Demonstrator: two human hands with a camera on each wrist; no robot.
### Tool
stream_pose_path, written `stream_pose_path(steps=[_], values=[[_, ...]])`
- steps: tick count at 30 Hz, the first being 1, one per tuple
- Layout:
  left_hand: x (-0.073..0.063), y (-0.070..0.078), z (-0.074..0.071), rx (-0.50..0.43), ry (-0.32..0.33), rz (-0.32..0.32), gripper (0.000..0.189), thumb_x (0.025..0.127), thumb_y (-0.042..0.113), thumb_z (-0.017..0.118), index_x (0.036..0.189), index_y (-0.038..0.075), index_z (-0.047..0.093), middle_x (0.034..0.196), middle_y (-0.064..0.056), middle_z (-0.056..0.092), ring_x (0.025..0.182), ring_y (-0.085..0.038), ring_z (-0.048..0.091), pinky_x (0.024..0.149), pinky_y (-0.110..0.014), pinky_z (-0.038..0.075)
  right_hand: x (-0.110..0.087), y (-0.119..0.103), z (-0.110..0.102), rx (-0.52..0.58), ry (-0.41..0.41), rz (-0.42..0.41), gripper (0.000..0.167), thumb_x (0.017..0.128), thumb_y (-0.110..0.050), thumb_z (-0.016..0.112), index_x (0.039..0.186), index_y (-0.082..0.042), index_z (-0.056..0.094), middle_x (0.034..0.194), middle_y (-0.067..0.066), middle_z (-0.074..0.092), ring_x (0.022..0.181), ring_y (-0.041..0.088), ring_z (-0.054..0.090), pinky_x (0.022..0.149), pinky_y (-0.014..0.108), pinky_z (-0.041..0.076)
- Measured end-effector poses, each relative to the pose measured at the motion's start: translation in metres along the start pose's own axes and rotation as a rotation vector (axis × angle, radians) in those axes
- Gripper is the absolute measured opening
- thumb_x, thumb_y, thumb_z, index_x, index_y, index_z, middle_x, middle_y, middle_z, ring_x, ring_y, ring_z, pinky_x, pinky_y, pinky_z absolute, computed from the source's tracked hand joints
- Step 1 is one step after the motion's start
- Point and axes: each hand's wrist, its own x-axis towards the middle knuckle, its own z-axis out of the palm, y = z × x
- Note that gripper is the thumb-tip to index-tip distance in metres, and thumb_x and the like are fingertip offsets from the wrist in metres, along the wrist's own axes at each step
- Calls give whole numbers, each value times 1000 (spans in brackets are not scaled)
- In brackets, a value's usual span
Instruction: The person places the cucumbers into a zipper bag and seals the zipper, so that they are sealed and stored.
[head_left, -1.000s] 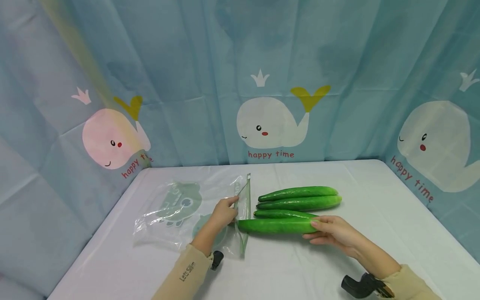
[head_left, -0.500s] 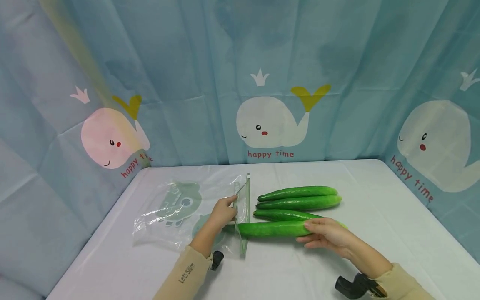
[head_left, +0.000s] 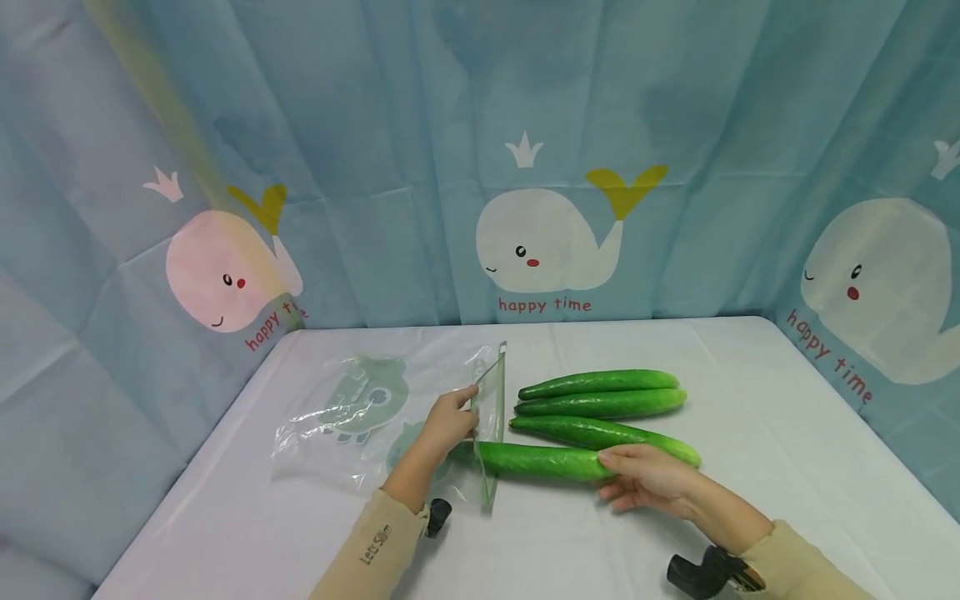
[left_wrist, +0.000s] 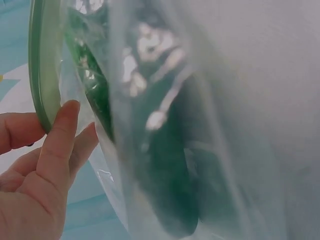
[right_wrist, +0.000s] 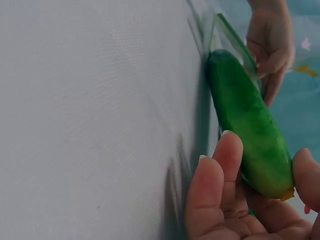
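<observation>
A clear zip bag (head_left: 307,437) with green monster prints lies flat on the left, its green-edged mouth facing right. My left hand (head_left: 444,429) pinches the upper layer at that mouth and lifts it. In my right hand (head_left: 652,479) is the pale end of a long green cucumber (head_left: 540,462), held between thumb and fingers. Its dark end is inside the bag, seen through the blurry plastic in the left wrist view. From the right wrist view, the cucumber (right_wrist: 250,115) runs from my fingertips into the bag's mouth, below the left hand (right_wrist: 270,47).
Three more cucumbers lie side by side behind the held one: a far cucumber (head_left: 600,382), a middle cucumber (head_left: 600,404) and a near cucumber (head_left: 592,430). A white cloth (head_left: 765,442) covers the table. Blue whale-print curtains (head_left: 390,250) stand around its back and sides.
My right hand has moved left, sliding the cucumber further into the bag. More of the near loose cucumber shows behind the hand. The left hand keeps its hold at the bag's mouth.
</observation>
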Motion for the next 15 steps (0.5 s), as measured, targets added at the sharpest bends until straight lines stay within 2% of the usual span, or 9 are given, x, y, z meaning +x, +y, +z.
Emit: stream_pose_path(steps=[1,4,6,8,11,13,15], values=[[0,1,0,-6,-3,1,56,90,-9,49,145,-5,40,150,-30,30,124,-40,50,65,-31,50,1,0,0,-8,-10,-2,55,103,-25,50,134,19,38,100,13,66,82,15,67,74,33,56],[0,2,1,-16,0,-4,57,89,-10,49,145,-6,39,150,-31,29,120,-40,53,67,-32,51,4,0,-1,-33,-41,-3,40,103,-24,50,122,12,54,94,10,66,78,13,66,71,30,56],[0,2,2,-22,5,-4,58,88,-11,48,145,-6,39,151,-30,29,97,-31,62,68,-33,51,7,-1,-1,-42,-65,-1,32,103,-23,50,113,6,60,90,8,66,76,12,65,69,28,55],[0,2,3,-22,10,-5,59,87,-12,48,145,-5,39,152,-28,29,79,-23,57,69,-35,52,10,-2,-1,-51,-83,2,28,102,-23,50,108,2,63,88,6,65,75,11,64,68,27,54],[1,0,4,-23,15,-3,60,86,-13,47,145,-5,39,152,-26,29,67,-14,47,70,-37,52,15,-3,2,-62,-108,1,26,102,-21,49,104,0,64,86,6,65,75,12,64,67,27,54],[1,0,5,-19,19,-5,60,86,-13,47,145,-4,39,153,-26,29,74,-14,51,70,-37,52,16,-4,5,-64,-110,6,26,102,-21,49,103,0,64,86,6,65,75,12,64,67,27,54],[1,-1,5,-15,19,-7,61,86,-13,47,146,-4,39,152,-26,30,72,-15,50,68,-36,51,17,-5,7,-59,-117,16,26,103,-21,49,102,1,63,85,6,65,75,12,65,67,27,54]])
